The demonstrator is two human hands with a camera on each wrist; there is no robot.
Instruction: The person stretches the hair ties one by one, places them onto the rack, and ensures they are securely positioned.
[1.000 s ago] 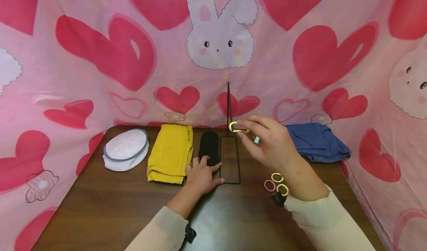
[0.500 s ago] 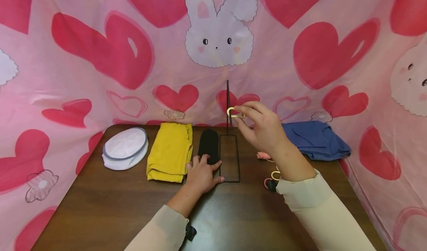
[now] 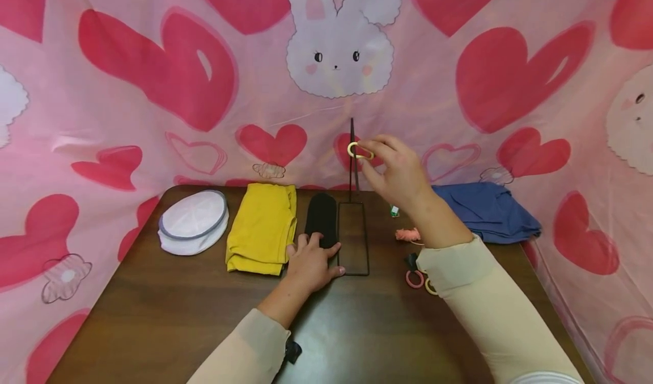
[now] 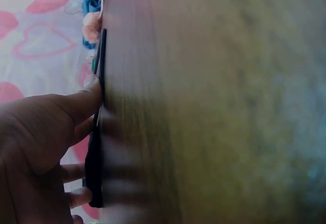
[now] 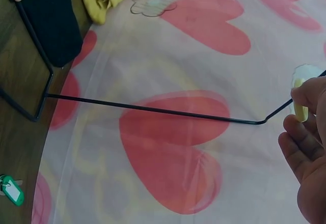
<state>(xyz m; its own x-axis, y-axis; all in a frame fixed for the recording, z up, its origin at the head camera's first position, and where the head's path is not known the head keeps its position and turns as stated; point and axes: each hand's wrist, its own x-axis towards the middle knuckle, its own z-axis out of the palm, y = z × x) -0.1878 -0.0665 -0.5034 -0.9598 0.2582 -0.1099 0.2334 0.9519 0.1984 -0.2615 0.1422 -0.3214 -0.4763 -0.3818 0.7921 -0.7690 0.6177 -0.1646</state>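
Pink heart backdrop [image 3: 418,89], wood tabletop [image 3: 178,316] | right grip [image 3: 395,171] pinching yellow ring [image 5: 301,112] by black wire stand [image 5: 153,109], can't tell if threaded tbh | left grip [image 3: 310,264] spread, touching base [image 3: 353,274] | tip: pin base, ring square to rod [image 5: 277,110]

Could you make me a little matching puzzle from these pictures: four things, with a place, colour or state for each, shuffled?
1. Raised ring
2. Wire stand
3. Blue cloth
4. String bundle

A. at the table's back right corner
B. pinkish-orange
C. pinched by the right hand
D. black

Pairs: 1-C, 2-D, 3-A, 4-B
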